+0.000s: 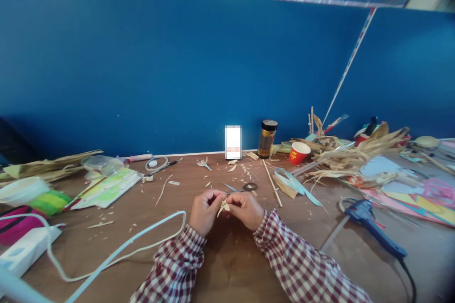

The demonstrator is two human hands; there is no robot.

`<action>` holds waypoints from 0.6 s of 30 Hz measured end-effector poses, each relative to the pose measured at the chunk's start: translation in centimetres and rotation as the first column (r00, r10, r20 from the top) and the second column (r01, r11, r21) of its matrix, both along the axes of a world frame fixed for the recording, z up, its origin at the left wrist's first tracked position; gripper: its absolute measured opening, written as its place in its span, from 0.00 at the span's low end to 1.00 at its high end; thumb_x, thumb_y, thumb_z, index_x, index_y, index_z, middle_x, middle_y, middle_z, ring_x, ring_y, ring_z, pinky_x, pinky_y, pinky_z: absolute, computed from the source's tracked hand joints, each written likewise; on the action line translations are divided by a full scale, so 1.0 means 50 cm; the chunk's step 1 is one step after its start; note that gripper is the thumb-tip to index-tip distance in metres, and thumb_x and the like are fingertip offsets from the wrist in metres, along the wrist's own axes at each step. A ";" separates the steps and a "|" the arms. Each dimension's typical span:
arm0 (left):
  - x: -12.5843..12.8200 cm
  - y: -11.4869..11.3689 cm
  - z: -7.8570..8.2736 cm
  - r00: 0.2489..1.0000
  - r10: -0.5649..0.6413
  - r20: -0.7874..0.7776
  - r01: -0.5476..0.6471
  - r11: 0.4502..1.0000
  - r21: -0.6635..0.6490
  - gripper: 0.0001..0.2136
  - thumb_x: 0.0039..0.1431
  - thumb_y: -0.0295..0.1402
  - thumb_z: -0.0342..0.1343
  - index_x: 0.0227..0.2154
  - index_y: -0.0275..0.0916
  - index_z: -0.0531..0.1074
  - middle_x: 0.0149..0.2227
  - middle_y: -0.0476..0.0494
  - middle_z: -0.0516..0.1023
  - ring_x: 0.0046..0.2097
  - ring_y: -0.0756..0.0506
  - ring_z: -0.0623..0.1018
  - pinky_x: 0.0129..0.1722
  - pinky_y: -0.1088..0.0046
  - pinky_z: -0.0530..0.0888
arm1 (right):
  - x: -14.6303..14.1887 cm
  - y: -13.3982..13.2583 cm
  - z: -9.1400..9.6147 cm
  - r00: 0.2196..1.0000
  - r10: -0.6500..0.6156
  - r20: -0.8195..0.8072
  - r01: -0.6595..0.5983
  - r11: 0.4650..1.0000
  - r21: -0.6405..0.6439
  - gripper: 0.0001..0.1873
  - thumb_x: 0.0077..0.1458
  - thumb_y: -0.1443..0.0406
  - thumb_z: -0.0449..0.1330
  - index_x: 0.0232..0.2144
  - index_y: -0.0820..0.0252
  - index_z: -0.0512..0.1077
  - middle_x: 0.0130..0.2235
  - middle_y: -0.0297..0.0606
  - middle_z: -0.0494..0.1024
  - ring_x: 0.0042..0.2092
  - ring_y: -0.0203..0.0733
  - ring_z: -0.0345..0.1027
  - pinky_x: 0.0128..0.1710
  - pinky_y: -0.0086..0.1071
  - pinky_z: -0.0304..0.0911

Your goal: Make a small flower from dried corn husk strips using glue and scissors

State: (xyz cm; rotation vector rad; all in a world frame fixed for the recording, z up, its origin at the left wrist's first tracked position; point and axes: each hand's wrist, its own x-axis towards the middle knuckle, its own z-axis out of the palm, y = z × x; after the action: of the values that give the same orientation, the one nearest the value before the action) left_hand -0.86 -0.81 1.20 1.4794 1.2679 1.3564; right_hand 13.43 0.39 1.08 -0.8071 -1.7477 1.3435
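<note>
My left hand (204, 209) and my right hand (247, 208) meet over the brown table (231, 265), fingers pinched together on a small pale piece of dried husk (223, 207) held between them. Both wrists wear red-and-white checked sleeves. Just beyond the hands lie scissors (241, 187) with dark handles, and husk scraps are scattered around them.
A blue glue gun (373, 225) lies at the right, with a pile of dried husks (355, 154), a red paper cup (298, 152) and a dark-lidded jar (267, 138) behind. A light blue ribbon (296, 185), a thin stick (272, 182), a white cable (117, 251) and coloured packets (106, 188) lie around. A blue partition (177, 71) walls the back.
</note>
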 end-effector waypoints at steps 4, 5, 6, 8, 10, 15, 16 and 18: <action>0.012 -0.001 -0.009 0.942 0.131 0.309 -0.091 0.986 -0.142 0.17 0.49 0.45 0.50 0.33 0.35 0.69 0.20 0.52 0.69 0.19 0.54 0.66 0.18 0.79 0.65 | -0.005 0.008 -0.010 0.987 -0.155 -0.047 0.153 0.987 -0.052 0.10 0.47 0.60 0.57 0.22 0.61 0.67 0.23 0.33 0.72 0.26 0.36 0.66 0.27 0.29 0.62; 0.016 -0.002 -0.009 0.916 0.169 0.364 -0.105 0.976 -0.190 0.18 0.49 0.47 0.50 0.31 0.35 0.68 0.18 0.53 0.67 0.17 0.55 0.63 0.16 0.80 0.63 | -0.005 0.010 -0.012 0.978 -0.203 -0.047 0.201 0.979 -0.034 0.10 0.47 0.59 0.57 0.22 0.61 0.67 0.23 0.34 0.72 0.26 0.36 0.66 0.27 0.28 0.62; 0.020 -0.004 -0.008 0.896 0.191 0.401 -0.101 0.967 -0.234 0.18 0.48 0.48 0.50 0.28 0.35 0.67 0.17 0.54 0.65 0.15 0.56 0.61 0.13 0.81 0.61 | -0.005 0.011 -0.012 0.969 -0.242 -0.042 0.242 0.970 -0.003 0.10 0.47 0.60 0.56 0.22 0.61 0.67 0.23 0.34 0.72 0.27 0.36 0.65 0.27 0.28 0.61; 0.026 -0.009 -0.002 0.880 0.167 0.444 -0.025 0.951 -0.309 0.19 0.47 0.50 0.50 0.22 0.34 0.65 0.15 0.54 0.64 0.13 0.57 0.59 0.11 0.82 0.57 | -0.003 0.010 -0.008 0.957 -0.290 -0.027 0.291 0.953 0.081 0.10 0.48 0.60 0.55 0.22 0.61 0.68 0.24 0.34 0.71 0.27 0.36 0.64 0.28 0.28 0.60; 0.028 -0.015 0.007 0.876 0.070 0.478 0.127 0.922 -0.367 0.21 0.47 0.51 0.48 0.21 0.34 0.65 0.14 0.52 0.65 0.13 0.57 0.60 0.10 0.83 0.56 | 0.000 0.007 -0.002 0.952 -0.306 -0.011 0.304 0.939 0.159 0.09 0.50 0.62 0.54 0.23 0.60 0.69 0.24 0.34 0.71 0.28 0.36 0.64 0.29 0.28 0.59; 0.020 -0.023 0.020 0.818 -0.121 0.563 0.416 0.801 -0.431 0.18 0.48 0.47 0.52 0.22 0.33 0.69 0.17 0.47 0.71 0.14 0.57 0.63 0.12 0.84 0.61 | 0.007 0.006 0.006 0.953 -0.303 0.017 0.288 0.920 0.266 0.08 0.51 0.64 0.53 0.24 0.59 0.70 0.25 0.33 0.70 0.29 0.36 0.63 0.31 0.28 0.58; 0.018 -0.024 0.019 0.810 -0.128 0.572 0.435 0.786 -0.439 0.17 0.47 0.45 0.53 0.23 0.33 0.69 0.18 0.47 0.72 0.15 0.57 0.65 0.13 0.84 0.63 | 0.008 0.008 0.005 0.952 -0.306 0.015 0.289 0.913 0.288 0.08 0.51 0.64 0.53 0.25 0.59 0.70 0.26 0.34 0.71 0.30 0.36 0.63 0.32 0.28 0.58; 0.017 -0.023 0.013 0.795 -0.135 0.591 0.464 0.762 -0.451 0.14 0.47 0.42 0.55 0.25 0.33 0.70 0.20 0.46 0.73 0.17 0.56 0.67 0.15 0.84 0.66 | 0.009 0.012 0.001 0.947 -0.320 0.010 0.297 0.891 0.343 0.07 0.50 0.65 0.54 0.25 0.59 0.71 0.29 0.35 0.71 0.33 0.37 0.64 0.34 0.29 0.58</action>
State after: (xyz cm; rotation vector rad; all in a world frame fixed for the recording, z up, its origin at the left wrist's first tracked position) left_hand -0.01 -1.96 1.87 0.7561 0.8929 0.9269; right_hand 13.89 1.00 1.10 -0.8944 -1.7477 0.7859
